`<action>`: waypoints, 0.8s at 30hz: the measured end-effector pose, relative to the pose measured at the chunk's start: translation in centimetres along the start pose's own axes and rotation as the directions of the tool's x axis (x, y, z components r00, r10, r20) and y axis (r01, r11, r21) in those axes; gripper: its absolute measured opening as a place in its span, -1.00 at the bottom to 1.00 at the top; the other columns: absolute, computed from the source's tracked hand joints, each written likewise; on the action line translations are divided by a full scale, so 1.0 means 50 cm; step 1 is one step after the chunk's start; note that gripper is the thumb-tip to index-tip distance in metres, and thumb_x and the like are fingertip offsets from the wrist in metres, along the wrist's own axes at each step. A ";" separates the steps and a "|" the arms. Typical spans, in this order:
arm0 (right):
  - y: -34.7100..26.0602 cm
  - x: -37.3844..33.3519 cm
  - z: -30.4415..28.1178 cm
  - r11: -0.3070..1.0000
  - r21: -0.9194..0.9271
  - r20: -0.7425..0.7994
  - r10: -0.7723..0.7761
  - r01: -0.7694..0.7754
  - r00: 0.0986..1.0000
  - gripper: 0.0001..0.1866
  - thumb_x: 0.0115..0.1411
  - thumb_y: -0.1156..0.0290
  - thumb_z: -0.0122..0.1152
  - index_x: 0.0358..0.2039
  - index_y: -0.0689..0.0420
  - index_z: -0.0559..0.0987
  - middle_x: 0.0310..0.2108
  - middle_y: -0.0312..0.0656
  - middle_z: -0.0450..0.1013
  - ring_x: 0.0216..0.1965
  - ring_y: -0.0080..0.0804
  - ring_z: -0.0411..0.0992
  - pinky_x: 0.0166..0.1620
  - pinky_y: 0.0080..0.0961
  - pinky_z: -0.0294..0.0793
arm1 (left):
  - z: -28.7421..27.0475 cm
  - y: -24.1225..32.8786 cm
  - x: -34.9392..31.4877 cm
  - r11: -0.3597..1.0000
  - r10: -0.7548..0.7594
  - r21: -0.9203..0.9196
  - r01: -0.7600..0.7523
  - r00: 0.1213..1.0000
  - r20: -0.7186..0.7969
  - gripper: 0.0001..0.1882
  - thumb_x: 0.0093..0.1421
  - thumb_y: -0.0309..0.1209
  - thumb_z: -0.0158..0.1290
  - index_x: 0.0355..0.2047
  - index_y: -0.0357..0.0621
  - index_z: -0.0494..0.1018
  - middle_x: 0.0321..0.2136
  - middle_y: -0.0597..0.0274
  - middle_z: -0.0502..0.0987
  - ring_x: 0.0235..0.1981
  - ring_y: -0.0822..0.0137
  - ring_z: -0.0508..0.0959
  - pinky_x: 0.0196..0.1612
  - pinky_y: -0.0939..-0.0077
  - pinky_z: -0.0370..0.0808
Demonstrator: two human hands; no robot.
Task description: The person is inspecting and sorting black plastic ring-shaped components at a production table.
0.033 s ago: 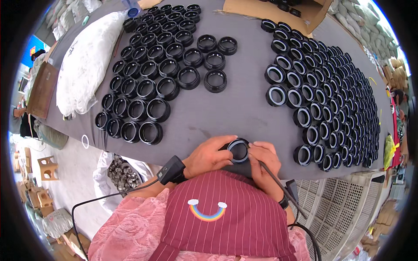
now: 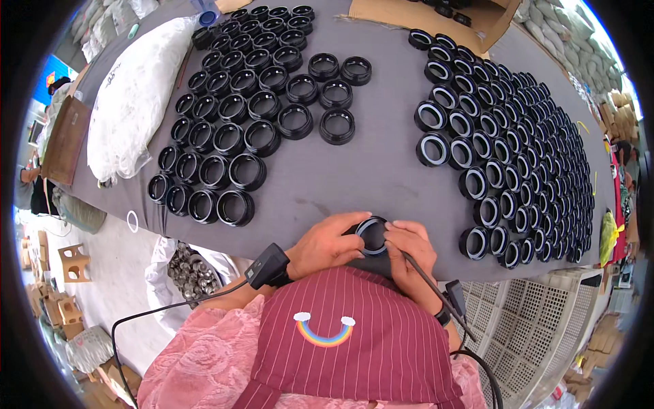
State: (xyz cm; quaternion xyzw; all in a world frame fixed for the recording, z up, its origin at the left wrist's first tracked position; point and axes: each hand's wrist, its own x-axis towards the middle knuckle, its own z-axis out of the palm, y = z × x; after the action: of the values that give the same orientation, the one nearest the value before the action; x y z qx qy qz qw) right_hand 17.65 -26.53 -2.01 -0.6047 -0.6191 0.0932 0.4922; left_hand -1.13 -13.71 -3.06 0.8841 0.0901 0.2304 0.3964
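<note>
glossy black ring [image 2: 372, 220], held at the near edge of a grey-covered table [image 2: 388, 174]: the left hand [image 2: 328, 242] pinches its left side between thumb and forefinger; the right hand [image 2: 412, 247] has fingertips closed on its right rim. rows of black rings [image 2: 236, 221] stand left, pale-lined black rings [image 2: 422, 151] right.

Bright, even light across grey cloth-covered table [image 2: 385, 163]; shadows soft, faint. Small glints on glossy black rings [image 2: 266, 118] nearer left edge. Held ring [image 2: 373, 253] at near edge reasonably sharp. Near edge bowed by fisheye. Blue-white glare along picture's side rims, corners black. Grey sacks [image 2: 555, 34] beyond far right corner soft.
</note>
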 end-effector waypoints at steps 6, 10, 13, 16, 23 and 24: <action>0.009 -0.013 0.035 0.979 0.197 0.061 0.033 -0.044 0.998 -0.93 0.18 0.53 0.31 -0.31 0.17 0.64 -0.26 -0.15 0.63 -0.10 -0.18 0.53 0.21 -0.02 0.41 | 0.003 -0.004 -0.002 1.000 0.017 -0.007 -0.017 1.000 -0.007 -0.76 0.01 -0.44 0.30 -0.35 -0.18 0.48 0.14 -0.12 0.42 0.11 -0.09 0.48 0.17 0.13 0.45; 0.017 -0.010 0.035 0.930 0.330 0.091 0.142 -0.165 0.986 -0.96 0.20 0.55 0.26 -0.33 0.18 0.64 -0.32 -0.20 0.60 -0.08 -0.23 0.50 0.25 0.01 0.36 | 0.011 -0.012 -0.010 0.998 0.051 0.049 -0.050 0.998 -0.025 -0.69 0.02 -0.43 0.31 -0.27 -0.19 0.45 0.13 -0.10 0.43 0.10 -0.07 0.48 0.24 0.09 0.41; 0.022 -0.010 0.028 0.937 0.321 0.115 0.107 -0.139 0.988 -0.95 0.21 0.54 0.24 -0.34 0.19 0.64 -0.35 -0.19 0.57 -0.09 -0.21 0.51 0.26 0.03 0.34 | 0.009 -0.005 -0.011 0.993 -0.090 -0.082 0.086 0.994 -0.053 -0.59 0.02 -0.42 0.32 -0.16 -0.20 0.40 0.12 -0.07 0.44 0.10 -0.04 0.49 0.32 0.06 0.34; 0.018 0.007 0.025 0.939 0.329 0.126 0.065 -0.103 0.990 -0.95 0.22 0.54 0.22 -0.37 0.19 0.63 -0.32 -0.12 0.56 -0.10 -0.19 0.51 0.27 0.05 0.31 | -0.002 0.004 -0.004 0.986 -0.142 -0.095 0.136 0.989 -0.050 -0.43 0.01 -0.42 0.33 0.02 -0.22 0.36 0.13 -0.05 0.44 0.10 -0.02 0.49 0.36 0.03 0.28; 0.037 -0.029 0.045 0.851 0.492 0.022 0.198 -0.183 0.980 -0.82 0.32 0.54 0.05 -0.41 0.22 0.59 -0.29 -0.10 0.57 -0.08 -0.27 0.51 0.22 -0.04 0.37 | 0.013 0.010 -0.006 0.992 -0.119 0.036 0.121 0.992 -0.050 -0.22 0.03 -0.46 0.31 0.23 -0.26 0.21 0.13 -0.11 0.42 0.21 -0.08 0.41 0.34 0.12 0.28; 0.033 -0.031 0.050 0.746 0.637 0.021 0.238 -0.197 0.971 -0.81 0.37 0.52 0.00 -0.35 0.26 0.56 -0.21 -0.06 0.56 -0.07 -0.29 0.50 0.22 -0.10 0.37 | 0.022 0.003 -0.009 0.960 -0.170 -0.241 0.142 0.981 -0.099 -0.22 0.04 -0.48 0.30 0.23 -0.25 0.17 0.14 -0.10 0.41 0.22 -0.02 0.41 0.33 0.16 0.28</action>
State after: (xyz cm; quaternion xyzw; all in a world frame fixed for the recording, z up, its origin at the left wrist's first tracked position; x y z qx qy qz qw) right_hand 16.57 -26.23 -5.21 -0.4737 -0.4611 0.3346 0.6716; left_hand -1.01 -14.72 -3.74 0.8065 0.1552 0.2596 0.5081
